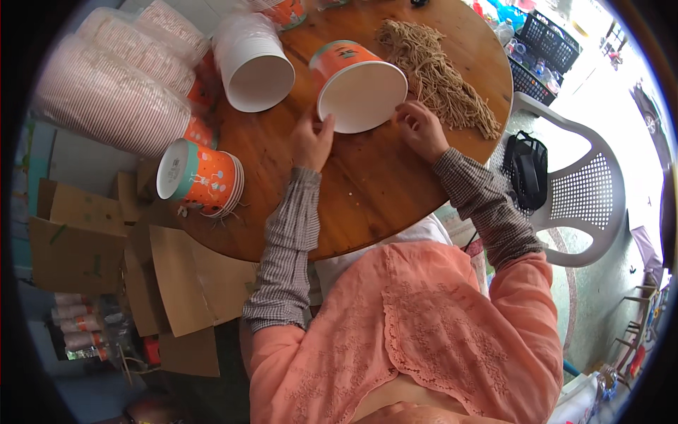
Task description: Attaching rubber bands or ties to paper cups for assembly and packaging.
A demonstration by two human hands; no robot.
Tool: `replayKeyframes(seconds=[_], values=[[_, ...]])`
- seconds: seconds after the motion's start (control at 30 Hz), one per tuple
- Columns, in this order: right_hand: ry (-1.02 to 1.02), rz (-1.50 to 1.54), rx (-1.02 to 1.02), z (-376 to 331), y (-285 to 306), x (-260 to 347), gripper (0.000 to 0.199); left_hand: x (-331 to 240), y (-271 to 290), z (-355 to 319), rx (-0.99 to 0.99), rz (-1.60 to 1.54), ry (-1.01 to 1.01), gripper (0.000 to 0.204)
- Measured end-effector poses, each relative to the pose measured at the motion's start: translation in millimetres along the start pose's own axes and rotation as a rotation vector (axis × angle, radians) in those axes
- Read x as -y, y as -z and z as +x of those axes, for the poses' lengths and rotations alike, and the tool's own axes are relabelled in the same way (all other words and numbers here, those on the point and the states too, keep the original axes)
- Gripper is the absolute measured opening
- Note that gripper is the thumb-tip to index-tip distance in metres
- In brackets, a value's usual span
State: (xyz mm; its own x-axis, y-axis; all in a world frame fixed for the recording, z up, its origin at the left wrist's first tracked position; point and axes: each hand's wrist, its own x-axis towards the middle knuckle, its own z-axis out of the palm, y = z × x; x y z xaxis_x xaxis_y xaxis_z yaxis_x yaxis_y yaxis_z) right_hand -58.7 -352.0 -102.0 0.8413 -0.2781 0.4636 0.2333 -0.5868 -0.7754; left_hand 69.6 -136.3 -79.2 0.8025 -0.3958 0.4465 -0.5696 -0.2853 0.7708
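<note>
An orange paper bucket (364, 97) with a white inside lies tilted on the round wooden table, its open mouth toward me. My left hand (313, 140) grips its rim at the left, thumb at the edge. Close by the right side of the rim is my right hand (421, 131), its fingers curled in. Whatever those fingers pinch, if anything, is hidden. Just beyond that hand lies a long heap of light brown cords (441, 74). At the table's left edge a short stack of orange buckets (212, 180) rests on its side, with thin cord ends showing beneath.
Tall nested stacks of paper buckets (113, 92) in clear plastic fill the far left. A white-mouthed stack (254, 71) lies beside them. Open cardboard boxes (187, 283) stand below left. On the right, a white plastic chair (590, 187) holds a black bag (526, 169); black crates (544, 49) stand behind.
</note>
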Motion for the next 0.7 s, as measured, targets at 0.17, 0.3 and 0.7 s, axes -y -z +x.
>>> replayKeyframes(seconds=[0.17,0.3,0.7], values=[[-0.119,0.057,-0.085,-8.0,-14.8,6.7,0.014,26.0,-8.3,-9.5,-0.040,0.068,0.194,0.025],[-0.251,0.291,-0.157,-6.8,-10.5,-1.8,0.010,17.1,22.8,-36.3,-0.234,-0.563,0.440,0.026],[0.146,-0.043,0.160,61.4,-67.0,60.2,0.010,14.0,57.7,-60.4,-0.080,-0.609,0.647,0.031]])
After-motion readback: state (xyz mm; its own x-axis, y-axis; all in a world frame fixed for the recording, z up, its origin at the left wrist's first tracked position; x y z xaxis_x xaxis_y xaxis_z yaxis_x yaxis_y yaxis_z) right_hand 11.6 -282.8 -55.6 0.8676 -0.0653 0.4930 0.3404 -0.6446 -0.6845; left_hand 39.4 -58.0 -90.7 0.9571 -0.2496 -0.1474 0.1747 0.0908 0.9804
